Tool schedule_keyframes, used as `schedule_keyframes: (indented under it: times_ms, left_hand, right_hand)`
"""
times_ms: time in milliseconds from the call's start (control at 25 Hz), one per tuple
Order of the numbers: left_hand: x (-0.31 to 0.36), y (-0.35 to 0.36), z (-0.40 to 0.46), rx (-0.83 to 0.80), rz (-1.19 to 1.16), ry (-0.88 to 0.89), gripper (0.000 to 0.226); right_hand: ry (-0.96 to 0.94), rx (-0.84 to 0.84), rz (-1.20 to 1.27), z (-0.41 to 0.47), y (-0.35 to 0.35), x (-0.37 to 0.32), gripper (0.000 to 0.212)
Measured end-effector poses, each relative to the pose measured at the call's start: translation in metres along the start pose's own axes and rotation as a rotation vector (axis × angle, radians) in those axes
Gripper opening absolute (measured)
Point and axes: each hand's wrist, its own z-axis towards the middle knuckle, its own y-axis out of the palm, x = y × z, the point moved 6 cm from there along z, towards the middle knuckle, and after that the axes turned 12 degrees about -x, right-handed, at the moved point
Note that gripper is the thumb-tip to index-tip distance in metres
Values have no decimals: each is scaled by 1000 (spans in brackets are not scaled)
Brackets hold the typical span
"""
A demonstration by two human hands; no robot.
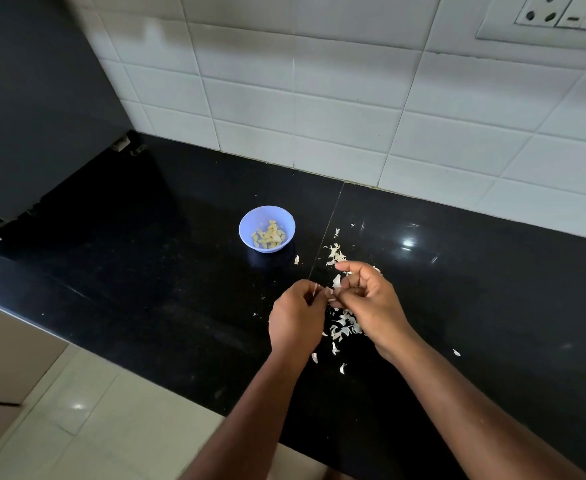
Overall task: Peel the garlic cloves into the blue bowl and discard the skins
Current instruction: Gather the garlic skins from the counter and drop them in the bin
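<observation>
A white tiled wall (319, 98) backs a glossy black table (146, 289). On it stands the blue bowl (267, 229), holding peeled cloves (270, 236). Nearer, the left hand (296, 318) and right hand (371, 299) meet fingertip to fingertip, both pinching one small garlic clove (327, 292). Loose skins (345, 325) lie scattered beneath and around them.

bowl (267, 229): light blue | cloves (269, 236): pale yellow | skins (345, 325): white | surface (146, 271): glossy black | wall tiles (319, 98): white
</observation>
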Motion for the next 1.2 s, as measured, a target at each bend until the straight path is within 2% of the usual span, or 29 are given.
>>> schedule_keyframes:
  times_ms: [160, 320, 440, 480, 520, 600, 640, 680, 760, 800, 960, 1080, 1120, 1160, 1200]
  left_hand:
    - [0, -2, 2, -7, -207, 19, 18]
    - [4, 0, -1, -130, -421, 62, 22]
    - [-1, -3, 2, -92, -521, 34, 20]
    - [-5, -5, 5, -57, -544, 7, 22]
    - [-7, -7, 7, -23, -559, -25, 25]
    - [-9, -11, 10, 1, -577, -73, 29]
    - [-9, -11, 11, -19, -597, -83, 29]
    - [-7, -10, 11, -50, -621, -85, 29]
    - [-4, -8, 10, -122, -646, -74, 30]
    - [-4, -7, 9, -151, -641, -62, 31]
    - [-6, -16, 3, -159, -613, 3, 34]
    - [-7, -24, 3, -111, -647, 34, 33]
    - [-8, -29, 3, -87, -658, 34, 31]
    - [-10, -33, 4, -64, -671, 31, 31]
    - [-12, -37, 6, -44, -685, 26, 31]
  right_hand:
    - [-4, 10, 107, -4, 5, -5, 36]
    - [-6, -7, 172, -2, 9, -12, 31]
    - [20, -2, 161, -1, 10, -13, 27]
    - [30, 26, 66, -1, 6, -14, 25]
    - [24, 70, -145, -2, 0, -16, 25]
    - [-79, 124, -764, -5, -4, -28, 40]
    - [-192, 99, -912, -6, 2, -32, 46]
    - [-296, 61, -935, -6, 8, -36, 46]
    - [-415, 24, -829, -7, 21, -42, 32]
    - [-409, 25, -728, -7, 24, -44, 26]
    - [-203, 27, -358, -1, 34, -37, 17]
    - [-60, -43, -160, 1, 50, -30, 17]
    - [-21, -48, -166, 0, 54, -32, 17]
    - [27, -19, -278, 0, 52, -33, 21]
    - [80, 48, -497, 2, 43, -34, 36]
